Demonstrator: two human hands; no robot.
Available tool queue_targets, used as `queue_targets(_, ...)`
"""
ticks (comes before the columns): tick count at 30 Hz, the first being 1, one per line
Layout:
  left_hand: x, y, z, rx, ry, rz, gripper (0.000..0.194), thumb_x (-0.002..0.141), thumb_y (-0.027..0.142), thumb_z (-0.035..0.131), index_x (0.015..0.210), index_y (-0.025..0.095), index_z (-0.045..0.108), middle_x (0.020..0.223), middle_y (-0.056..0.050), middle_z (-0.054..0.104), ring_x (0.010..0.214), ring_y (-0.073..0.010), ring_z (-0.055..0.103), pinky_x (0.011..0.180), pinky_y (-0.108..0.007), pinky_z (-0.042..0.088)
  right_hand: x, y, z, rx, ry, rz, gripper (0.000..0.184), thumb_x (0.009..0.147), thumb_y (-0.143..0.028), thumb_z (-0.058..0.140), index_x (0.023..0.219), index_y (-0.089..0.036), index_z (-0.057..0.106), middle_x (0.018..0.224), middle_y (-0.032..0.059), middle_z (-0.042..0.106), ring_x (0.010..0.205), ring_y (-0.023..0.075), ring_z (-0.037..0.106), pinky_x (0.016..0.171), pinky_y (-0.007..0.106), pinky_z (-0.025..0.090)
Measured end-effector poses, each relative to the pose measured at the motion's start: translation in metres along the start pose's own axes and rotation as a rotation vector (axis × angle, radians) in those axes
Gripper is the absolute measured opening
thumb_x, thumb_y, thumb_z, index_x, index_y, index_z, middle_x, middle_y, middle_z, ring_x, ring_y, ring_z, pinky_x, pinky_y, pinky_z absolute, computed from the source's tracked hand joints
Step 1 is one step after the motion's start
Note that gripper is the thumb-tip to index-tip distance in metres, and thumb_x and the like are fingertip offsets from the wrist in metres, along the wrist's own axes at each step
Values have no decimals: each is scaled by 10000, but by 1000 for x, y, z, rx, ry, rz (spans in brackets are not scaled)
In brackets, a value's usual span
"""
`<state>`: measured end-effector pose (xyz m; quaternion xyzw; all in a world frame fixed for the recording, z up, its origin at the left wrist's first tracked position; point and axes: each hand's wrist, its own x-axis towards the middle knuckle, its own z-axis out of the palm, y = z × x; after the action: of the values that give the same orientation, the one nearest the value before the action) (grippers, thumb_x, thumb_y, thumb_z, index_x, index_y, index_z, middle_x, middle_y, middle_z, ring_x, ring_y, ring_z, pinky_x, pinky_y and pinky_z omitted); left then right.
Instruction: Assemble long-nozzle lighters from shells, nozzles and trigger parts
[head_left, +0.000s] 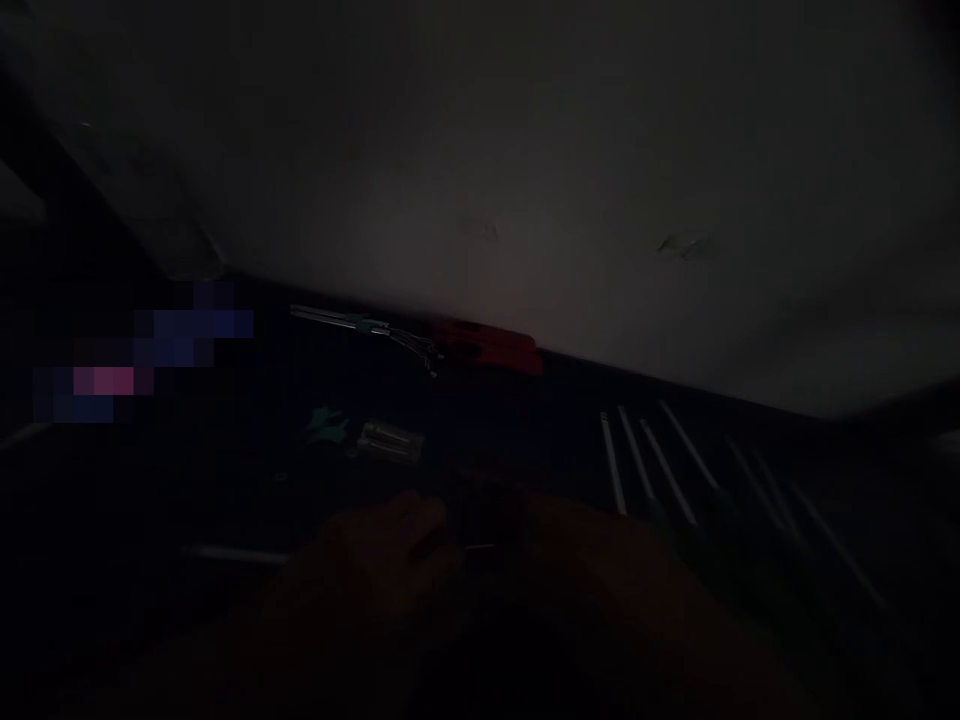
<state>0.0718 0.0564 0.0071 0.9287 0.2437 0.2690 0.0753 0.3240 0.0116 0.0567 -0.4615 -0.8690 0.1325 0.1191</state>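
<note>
Dim surface (510, 425) (bluish): pale sliver (480, 547) shows between hands (390, 545) (592, 545).

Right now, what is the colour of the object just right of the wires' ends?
The object looks red, shown in the head view.

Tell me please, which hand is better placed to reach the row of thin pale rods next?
The right hand, probably: the row of thin pale rods starts close beside it. The left hand is farther away. Darkness hides whether either is free.
</note>
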Motion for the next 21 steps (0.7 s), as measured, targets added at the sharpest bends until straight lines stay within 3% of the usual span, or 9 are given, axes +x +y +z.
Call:
queue_targets(4,2,2,-5,-20,-16,-29,166,1061,282,544,1044,219,696,874,-7,650,703,-124,612,557,-210,459,-1,0,1,14,10,23,335,1135,-397,461,1153,-177,713,1109,44,719,931,175,725,793,318,623)
queue_targets(10,0,1,-4,27,-58,-78,173,1035,284,570,941,214,698,859,-7,665,704,-132,631,563,-214,466,-3,-1,0,25,35,82,276,1113,-396,524,1170,-201,711,1167,53,715,955,182,716,814,329,623)
queue_targets(16,3,4,-10,-10,-99,-113,151,1025,334,632,1087,215,702,1002,-23,721,818,-153,691,633,-230,532,-4,0,1,38,42,111,281,1113,-400,520,1203,-210,706,1228,61,701,1021,204,708,868,361,617)
queue_targets(21,2,7,-15,-26,-136,-118,265,1033,368,669,1217,178,672,1171,-70,709,944,-197,708,807,-377,626,-3,0,1,33,38,122,279,1113,-398,521,1200,-207,704,1210,59,703,1007,199,710,853,354,618)
